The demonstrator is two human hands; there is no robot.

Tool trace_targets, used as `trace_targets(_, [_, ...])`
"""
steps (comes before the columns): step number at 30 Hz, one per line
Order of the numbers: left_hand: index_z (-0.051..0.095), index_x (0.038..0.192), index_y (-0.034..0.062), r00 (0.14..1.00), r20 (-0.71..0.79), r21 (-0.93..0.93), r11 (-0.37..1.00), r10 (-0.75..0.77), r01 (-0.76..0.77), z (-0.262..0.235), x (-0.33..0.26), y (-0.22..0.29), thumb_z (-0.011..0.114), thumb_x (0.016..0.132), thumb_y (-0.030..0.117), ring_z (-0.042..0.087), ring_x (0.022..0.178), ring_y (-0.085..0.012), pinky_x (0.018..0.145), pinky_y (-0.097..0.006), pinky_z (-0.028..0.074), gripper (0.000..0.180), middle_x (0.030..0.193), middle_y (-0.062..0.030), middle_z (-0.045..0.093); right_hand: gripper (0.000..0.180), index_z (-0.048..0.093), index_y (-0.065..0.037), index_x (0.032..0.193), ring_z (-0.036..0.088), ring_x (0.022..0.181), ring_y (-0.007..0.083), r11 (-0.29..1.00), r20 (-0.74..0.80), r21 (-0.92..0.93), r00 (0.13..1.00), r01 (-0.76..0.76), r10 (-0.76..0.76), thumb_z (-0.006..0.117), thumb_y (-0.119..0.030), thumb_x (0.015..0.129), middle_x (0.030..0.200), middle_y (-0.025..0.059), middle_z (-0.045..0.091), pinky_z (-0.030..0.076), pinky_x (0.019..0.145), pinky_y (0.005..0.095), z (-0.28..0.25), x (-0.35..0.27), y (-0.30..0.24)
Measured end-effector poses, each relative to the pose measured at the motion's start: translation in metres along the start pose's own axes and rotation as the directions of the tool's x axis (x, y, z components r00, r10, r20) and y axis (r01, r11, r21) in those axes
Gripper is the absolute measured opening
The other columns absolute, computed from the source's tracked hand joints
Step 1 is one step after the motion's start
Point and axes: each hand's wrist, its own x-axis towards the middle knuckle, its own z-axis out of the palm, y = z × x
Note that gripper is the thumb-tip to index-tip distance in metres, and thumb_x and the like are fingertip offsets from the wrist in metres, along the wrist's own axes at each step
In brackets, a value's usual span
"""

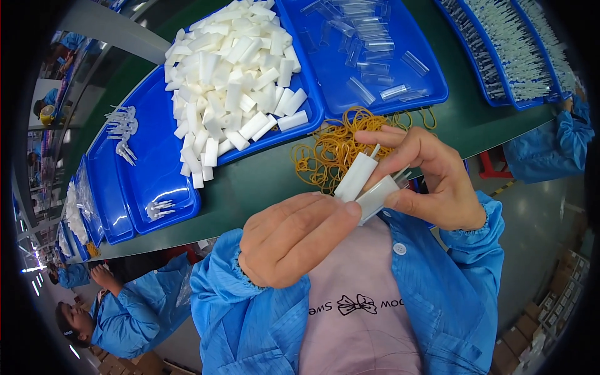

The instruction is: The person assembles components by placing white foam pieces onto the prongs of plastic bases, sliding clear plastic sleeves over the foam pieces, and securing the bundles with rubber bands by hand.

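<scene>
Two flat white sleeve-like pieces are held between my hands, just above the table's near edge. My left hand (297,237) is closed, its fingertips on the lower ends of the upper white piece (355,179) and the lower white piece (377,197). Around their other ends, my right hand (437,178) is closed, thumb against the lower piece and a finger beside the upper one. Thin rods stick out of the right-hand ends; what they belong to is partly hidden by my fingers. Behind the pieces lies a tangled heap of yellow-brown rubber bands (340,140).
Beyond the bands, a blue tray holds a heap of white pieces (231,81); another holds clear plastic tubes (375,47). Small white parts (123,128) lie in a blue tray at left. Racks of thin white parts (506,50) stand far right. A co-worker (128,315) sits left.
</scene>
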Motion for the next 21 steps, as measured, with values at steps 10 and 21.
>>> trace_targets(10, [0.068, 0.099, -0.0021, 0.993, -0.103, -0.014, 0.998, -0.056, 0.055, 0.006, 0.003, -0.002, 0.069, 0.061, 0.001, 0.065, 0.075, -0.0243, 0.065, -0.031, 0.056, 0.039, 0.085, -0.0125, 0.065, 0.033, 0.055, -0.006, 0.100, 0.051, 0.123, 0.0310, 0.985, -0.135, 0.168, 0.989, -0.035, 0.058, 0.075, -0.017, 0.076, 0.099, 0.0111, 0.068, 0.029, 0.109, 0.0458, 0.005, 0.006, 0.000])
trace_targets(21, [0.062, 0.110, -0.0013, 0.842, -0.050, -0.689, 0.629, -0.537, 0.360, 0.031, 0.005, -0.021, 0.088, 0.063, 0.014, 0.062, 0.093, -0.0187, 0.080, -0.029, 0.054, 0.056, 0.107, -0.0135, 0.060, 0.032, 0.061, -0.003, 0.101, 0.052, 0.119, 0.0250, 0.989, -0.173, -0.041, 0.974, 0.144, -0.149, 0.075, -0.004, 0.073, 0.118, 0.0176, 0.057, 0.043, 0.096, 0.0351, 0.000, 0.007, 0.001])
